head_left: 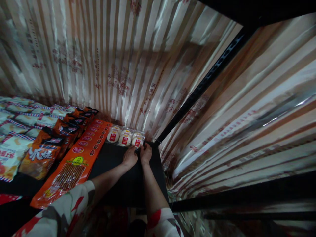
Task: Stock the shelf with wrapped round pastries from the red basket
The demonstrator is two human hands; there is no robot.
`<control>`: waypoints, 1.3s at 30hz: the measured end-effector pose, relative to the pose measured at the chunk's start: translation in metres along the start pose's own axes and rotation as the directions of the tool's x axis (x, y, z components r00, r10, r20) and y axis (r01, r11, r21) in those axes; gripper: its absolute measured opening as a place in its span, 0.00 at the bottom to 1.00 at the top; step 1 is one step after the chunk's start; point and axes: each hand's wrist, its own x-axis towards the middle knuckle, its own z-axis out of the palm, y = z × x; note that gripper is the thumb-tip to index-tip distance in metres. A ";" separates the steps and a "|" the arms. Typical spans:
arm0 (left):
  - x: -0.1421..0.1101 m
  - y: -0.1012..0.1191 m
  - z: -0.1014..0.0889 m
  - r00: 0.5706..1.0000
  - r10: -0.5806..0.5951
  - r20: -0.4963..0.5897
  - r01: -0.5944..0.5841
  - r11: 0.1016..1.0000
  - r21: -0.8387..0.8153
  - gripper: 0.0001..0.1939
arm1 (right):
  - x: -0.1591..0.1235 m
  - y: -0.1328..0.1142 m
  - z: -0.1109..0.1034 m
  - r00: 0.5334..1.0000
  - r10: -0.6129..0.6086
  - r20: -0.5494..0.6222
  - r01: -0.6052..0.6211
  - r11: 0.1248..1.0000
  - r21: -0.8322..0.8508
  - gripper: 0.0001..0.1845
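Three clear packets of round white buns with red labels (124,136) lie side by side at the back of a black shelf (116,184). My left hand (129,157) and my right hand (145,153) reach in together and rest at the near edge of the rightmost packet. Both hands have their fingers curled down onto the packet's edge. How firmly they grip it I cannot make out in the dim light.
Long orange snack packets (74,164) lie left of the buns, then dark orange bags (43,153) and white striped bags (14,131). A striped plastic curtain (111,59) hangs behind. A black shelf post (204,82) rises at the right.
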 end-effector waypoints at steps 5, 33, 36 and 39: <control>-0.010 0.005 -0.005 0.999 -0.043 0.023 0.042 0.998 0.035 0.19 | -0.019 -0.001 -0.008 0.997 -0.078 -0.011 0.079 0.997 0.016 0.17; -0.120 0.000 -0.044 0.994 -0.003 0.108 -0.021 0.975 0.221 0.14 | -0.147 -0.026 -0.066 0.962 -0.226 0.155 0.231 0.973 -0.011 0.15; -0.130 -0.003 -0.047 0.993 0.000 0.116 -0.027 0.972 0.232 0.14 | -0.158 -0.030 -0.069 0.955 -0.244 0.170 0.249 0.968 -0.009 0.15; -0.139 -0.010 -0.049 0.993 0.015 0.115 -0.043 0.970 0.241 0.15 | -0.170 -0.036 -0.073 0.947 -0.258 0.190 0.264 0.964 -0.007 0.16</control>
